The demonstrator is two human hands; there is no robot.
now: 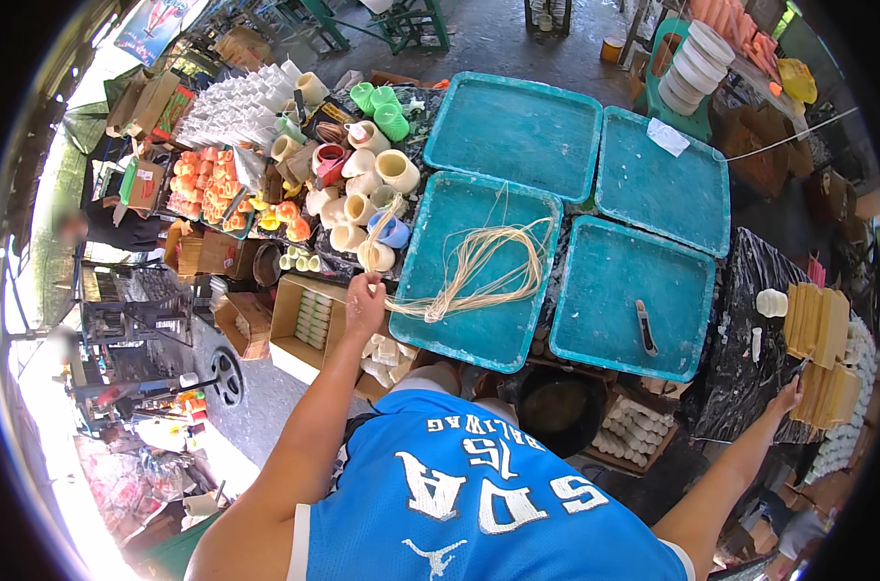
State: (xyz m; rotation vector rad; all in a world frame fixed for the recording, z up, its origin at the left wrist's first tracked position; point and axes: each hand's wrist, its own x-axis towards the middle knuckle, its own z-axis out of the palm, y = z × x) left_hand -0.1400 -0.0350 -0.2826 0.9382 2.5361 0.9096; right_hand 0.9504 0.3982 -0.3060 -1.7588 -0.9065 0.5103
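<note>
My left hand [365, 303] is closed on one end of a bundle of pale strings [488, 266], at the near left corner of a teal tray [411, 232]. The rest of the bundle lies looped across that tray, and a few strands rise past my fingers toward pale cup-shaped pieces [396, 171]. Far out to the right, my right hand [787, 397] reaches to the near edge of stacked yellow slabs [816, 324]. Its fingers are too small and partly hidden to show whether they grip anything.
Teal trays [513, 126] cover the table; a small cutter [645, 327] lies in the near right one. Orange pieces [208, 184] and white pieces [242, 107] crowd the left. A black basin [561, 407] sits below the table edge, near a box of white pieces [634, 431].
</note>
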